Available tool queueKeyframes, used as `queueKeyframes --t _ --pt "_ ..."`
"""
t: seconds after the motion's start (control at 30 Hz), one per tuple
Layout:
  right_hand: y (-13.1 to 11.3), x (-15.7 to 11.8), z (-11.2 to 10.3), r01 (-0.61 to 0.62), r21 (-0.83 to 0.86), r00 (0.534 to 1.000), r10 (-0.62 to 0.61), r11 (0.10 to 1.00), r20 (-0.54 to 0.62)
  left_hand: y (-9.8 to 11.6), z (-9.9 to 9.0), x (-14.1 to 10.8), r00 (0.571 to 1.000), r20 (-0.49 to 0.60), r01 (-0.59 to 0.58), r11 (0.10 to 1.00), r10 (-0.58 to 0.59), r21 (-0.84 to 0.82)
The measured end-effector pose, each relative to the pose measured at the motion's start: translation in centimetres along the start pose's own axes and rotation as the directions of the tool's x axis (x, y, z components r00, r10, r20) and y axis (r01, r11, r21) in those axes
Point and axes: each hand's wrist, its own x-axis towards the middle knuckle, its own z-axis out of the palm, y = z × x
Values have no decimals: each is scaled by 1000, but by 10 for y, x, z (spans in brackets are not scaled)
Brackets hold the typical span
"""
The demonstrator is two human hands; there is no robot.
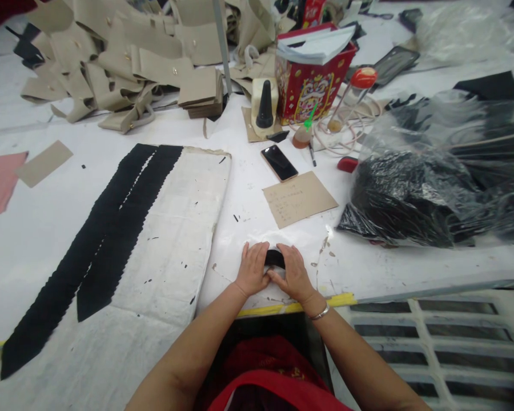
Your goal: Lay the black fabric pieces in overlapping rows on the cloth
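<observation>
My left hand [253, 266] and my right hand [294, 270] are close together at the table's front edge. Between them is a small black piece [274, 258], bent into an arch, with the fingers of both hands closed on its ends. Its exact kind cannot be made out. To the left, two long rows of overlapping black pieces [131, 240] lie on a white cloth [167, 228]. Just beyond my hands is a brown card [300, 198] with handwriting on it.
Beyond the card lie a phone [279, 162], a glue bottle [302, 137] and a red box [312, 80] holding papers. A clear plastic bag [411, 188] of black pieces sits at right. Beige bag parts [111, 57] are heaped at back left, beside a metal pole [221, 45].
</observation>
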Motion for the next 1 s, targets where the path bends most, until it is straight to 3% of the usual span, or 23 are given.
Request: queueKeyframes --t 0.37,0.6,0.83,1.0 --pt "3 1 6 49 0 998 -49 999 -28 -3 -1 5 999 26 -41 999 41 -2" --pt "5 2 2 105 1 992 -105 994 -71 3 -5 2 998 -63 -17 999 16 -29" --pt "4 5 2 33 10 999 -33 999 16 1 2 3 999 39 38 999 -38 3" --pt "7 3 6 -12 1 999 12 1000 -34 2 8 6 999 -4 44 999 -44 -28"
